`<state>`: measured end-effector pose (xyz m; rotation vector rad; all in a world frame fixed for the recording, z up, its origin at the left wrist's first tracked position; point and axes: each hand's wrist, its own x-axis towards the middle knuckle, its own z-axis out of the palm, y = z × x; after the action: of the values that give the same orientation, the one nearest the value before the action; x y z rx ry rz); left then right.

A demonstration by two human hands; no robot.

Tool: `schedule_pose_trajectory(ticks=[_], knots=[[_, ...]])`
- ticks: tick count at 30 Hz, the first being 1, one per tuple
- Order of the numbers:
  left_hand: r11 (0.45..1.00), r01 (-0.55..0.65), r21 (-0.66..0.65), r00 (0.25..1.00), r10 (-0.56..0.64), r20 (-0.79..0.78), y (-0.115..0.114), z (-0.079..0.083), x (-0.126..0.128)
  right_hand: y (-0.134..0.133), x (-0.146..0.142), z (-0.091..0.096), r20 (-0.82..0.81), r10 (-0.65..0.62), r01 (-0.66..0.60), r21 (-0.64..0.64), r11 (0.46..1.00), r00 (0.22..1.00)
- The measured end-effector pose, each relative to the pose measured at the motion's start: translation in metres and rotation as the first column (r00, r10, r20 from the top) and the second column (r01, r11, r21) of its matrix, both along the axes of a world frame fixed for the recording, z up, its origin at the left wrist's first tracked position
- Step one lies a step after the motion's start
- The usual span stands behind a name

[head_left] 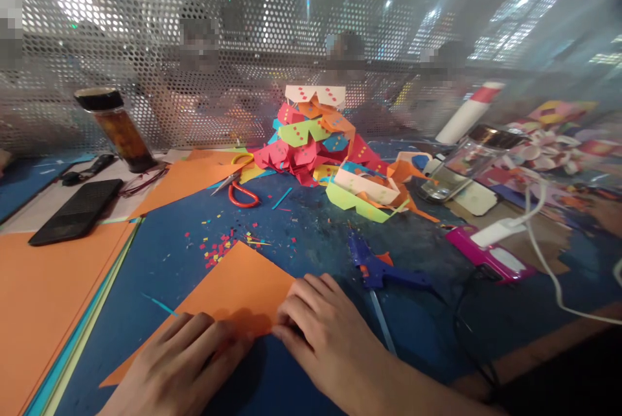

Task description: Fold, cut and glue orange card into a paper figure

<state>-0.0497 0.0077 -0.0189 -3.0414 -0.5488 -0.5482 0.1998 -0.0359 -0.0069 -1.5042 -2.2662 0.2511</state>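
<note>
A sheet of orange paper (pixel 236 286) lies on the blue table before me, one corner pointing away. My left hand (pixel 179 361) rests over its near left part, fingers curled and thumb along the near edge. With fingers bent and thumb together, my right hand (pixel 323 332) grips the near right edge. Small colored paper bits (pixel 223 249) are scattered just beyond the sheet. Right of my right hand lies a blue glue gun (pixel 376 264) with a glue stick (pixel 382 322) behind it. Red-and-yellow-handled scissors (pixel 238 186) lie farther off.
Folded paper shapes (pixel 311 137) with dots are piled at the back, by a perforated metal screen (pixel 233 105). On the left are stacked colored sheets (pixel 53 299), a black phone (pixel 78 212) and a dark bottle (pixel 121 131). A glass jar (pixel 461 166) and magenta power strip (pixel 490 257) stand right.
</note>
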Motion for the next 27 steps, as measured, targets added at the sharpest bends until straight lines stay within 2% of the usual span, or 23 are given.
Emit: schedule_pose_trajectory(ticks=[6, 12, 27], knots=[[1.000, 0.008, -0.002, 1.000, -0.008, 0.021, 0.000, 0.001, -0.001, -0.001, 0.003, 0.003, -0.031, -0.002, 0.002, 0.011, 1.000, 1.000], [0.996, -0.083, -0.043, 0.996, 0.084, 0.038, -0.007, 0.002, 0.001, -0.001, 0.005, 0.007, 0.005, 0.008, -0.008, -0.017, 1.000, 1.000], [0.993, -0.097, -0.071, 0.992, 0.102, 0.080, -0.008, 0.000, 0.003, 0.000, 0.012, 0.008, 0.004, 0.029, -0.028, -0.054, 0.998, 1.000]])
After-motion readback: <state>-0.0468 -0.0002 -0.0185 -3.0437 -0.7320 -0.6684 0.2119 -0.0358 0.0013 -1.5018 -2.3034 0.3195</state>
